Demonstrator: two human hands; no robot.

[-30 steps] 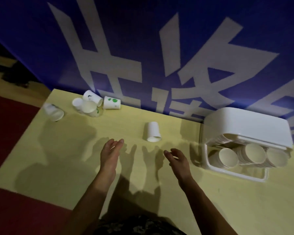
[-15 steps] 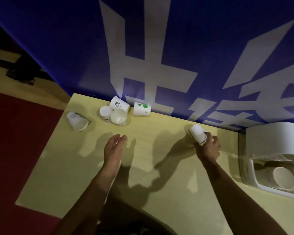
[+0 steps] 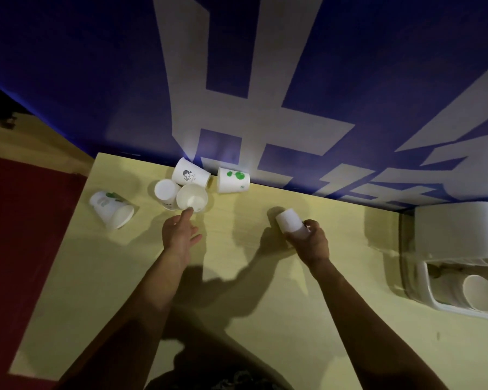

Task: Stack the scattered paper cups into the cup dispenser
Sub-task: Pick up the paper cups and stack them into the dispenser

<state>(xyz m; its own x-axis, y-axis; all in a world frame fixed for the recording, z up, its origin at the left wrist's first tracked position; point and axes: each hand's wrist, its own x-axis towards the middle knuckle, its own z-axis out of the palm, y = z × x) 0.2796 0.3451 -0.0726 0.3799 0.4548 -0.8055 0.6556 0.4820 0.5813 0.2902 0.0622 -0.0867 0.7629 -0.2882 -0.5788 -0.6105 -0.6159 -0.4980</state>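
Your right hand (image 3: 313, 243) has its fingers curled round a white paper cup (image 3: 290, 223). The cup is tipped over, with its flat bottom pointing up and away from you, and it is lifted a little off the yellow table (image 3: 265, 305). Your left hand (image 3: 181, 235) is open, with its fingers stretched out, and holds nothing. One fingertip touches the rim of an open cup (image 3: 192, 197) that shows you its white inside. That cup sits in a small bunch at the far edge of the table, close to the blue wall (image 3: 96, 80) with big white letters. Just beside it on the left is an upside-down cup (image 3: 166, 190). Behind them lies a cup with a little dark drawing (image 3: 190, 176). To the right of that one lies a cup with green dots (image 3: 233, 180). Another cup (image 3: 112, 205) lies on its side near the left edge of the table, apart from the bunch. The white cup dispenser (image 3: 457, 235) is at the right edge of the table, well apart from both hands. You can see cups stacked inside its opening.
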